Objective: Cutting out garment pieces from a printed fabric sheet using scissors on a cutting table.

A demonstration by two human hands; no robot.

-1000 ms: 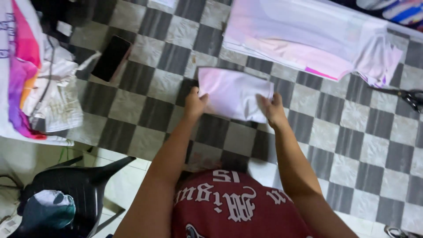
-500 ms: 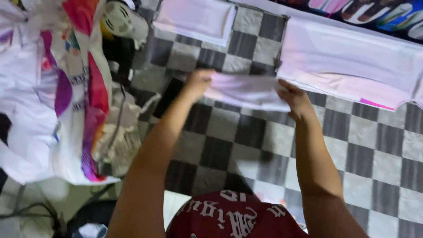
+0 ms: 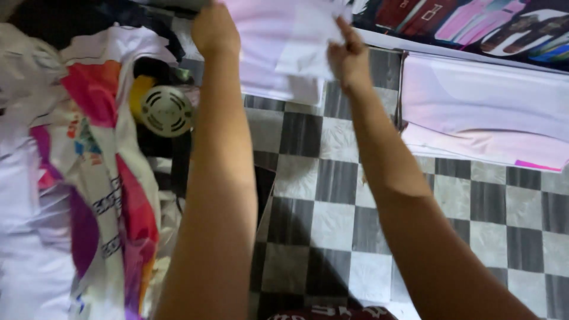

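Folded pale cloth (image 3: 278, 35) between both hands

Soft, even indoor light, faint arm shadows on the checkered floor (image 3: 332, 195), perhaps slight motion blur throughout.

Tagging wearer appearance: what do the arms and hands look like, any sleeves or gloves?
Two bare forearms, no sleeves in view. Left hand and right hand are ungloved; no rings, watch or wristbands visible. Nothing else worn on them.
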